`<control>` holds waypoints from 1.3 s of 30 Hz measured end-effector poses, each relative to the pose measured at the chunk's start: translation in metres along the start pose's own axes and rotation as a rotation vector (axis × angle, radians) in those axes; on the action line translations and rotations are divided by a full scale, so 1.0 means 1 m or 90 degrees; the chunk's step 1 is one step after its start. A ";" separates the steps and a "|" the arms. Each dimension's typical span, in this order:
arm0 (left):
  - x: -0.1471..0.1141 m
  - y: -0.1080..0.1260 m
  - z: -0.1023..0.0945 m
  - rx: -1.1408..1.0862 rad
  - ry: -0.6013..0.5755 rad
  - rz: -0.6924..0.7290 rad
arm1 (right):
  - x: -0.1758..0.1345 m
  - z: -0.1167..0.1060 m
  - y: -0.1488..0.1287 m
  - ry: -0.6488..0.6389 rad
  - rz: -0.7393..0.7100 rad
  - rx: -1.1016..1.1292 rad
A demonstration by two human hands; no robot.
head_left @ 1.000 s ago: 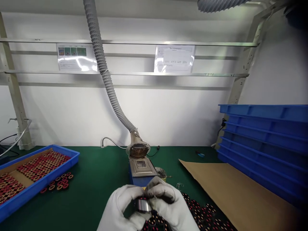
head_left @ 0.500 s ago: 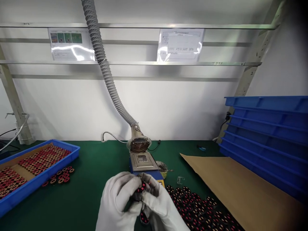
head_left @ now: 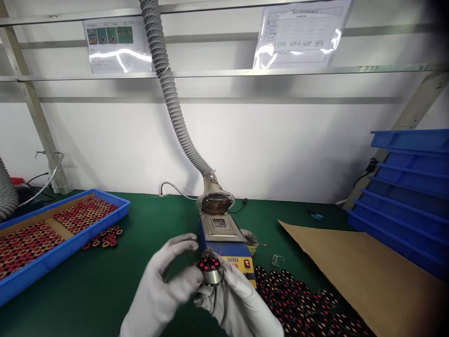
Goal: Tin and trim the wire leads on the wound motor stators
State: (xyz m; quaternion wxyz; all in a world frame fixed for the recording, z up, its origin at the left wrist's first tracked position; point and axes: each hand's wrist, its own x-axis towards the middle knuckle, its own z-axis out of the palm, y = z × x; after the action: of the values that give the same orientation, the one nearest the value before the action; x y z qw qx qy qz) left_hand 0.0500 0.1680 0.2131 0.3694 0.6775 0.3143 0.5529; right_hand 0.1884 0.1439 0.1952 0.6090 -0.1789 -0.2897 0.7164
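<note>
My right hand (head_left: 242, 292), in a white glove, grips a small wound motor stator (head_left: 209, 264) with red coils and a black face, which sits on a silver metal cylinder (head_left: 212, 277). Its fingers are closed round the right side and underneath. My left hand (head_left: 157, 285), also gloved, is just left of the stator with thumb and fingers apart; the thumb is blurred. Behind the hands stands a blue-and-yellow solder pot (head_left: 224, 248) with a steel top. To the right lie many loose black-faced stators (head_left: 298, 299) with red and copper coils.
A blue tray (head_left: 63, 255) of stators in rows sits at left, a few loose stators (head_left: 108, 238) beside it. A grey extraction hose (head_left: 168, 89) hangs to a hood above the pot. Brown cardboard (head_left: 368, 267) and stacked blue trays (head_left: 410, 201) occupy the right.
My left hand has come away from the stator and opened, while my right hand keeps hold. The metal cylinder now shows. The view has shifted, so the bench appears further right.
</note>
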 end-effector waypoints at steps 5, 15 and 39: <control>0.002 0.001 0.007 0.021 -0.078 0.115 | -0.002 0.008 -0.001 -0.015 -0.015 0.039; 0.008 0.003 0.004 -0.101 0.031 -0.041 | 0.021 -0.025 0.012 0.053 -0.018 -0.043; 0.002 0.002 -0.003 -0.009 0.021 0.029 | 0.001 0.001 0.004 -0.047 0.066 0.153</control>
State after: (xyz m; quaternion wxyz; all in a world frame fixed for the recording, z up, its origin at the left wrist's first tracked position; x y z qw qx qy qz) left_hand 0.0478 0.1690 0.2166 0.3559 0.6729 0.3008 0.5745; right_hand 0.1844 0.1440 0.1930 0.5773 -0.0932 -0.2144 0.7824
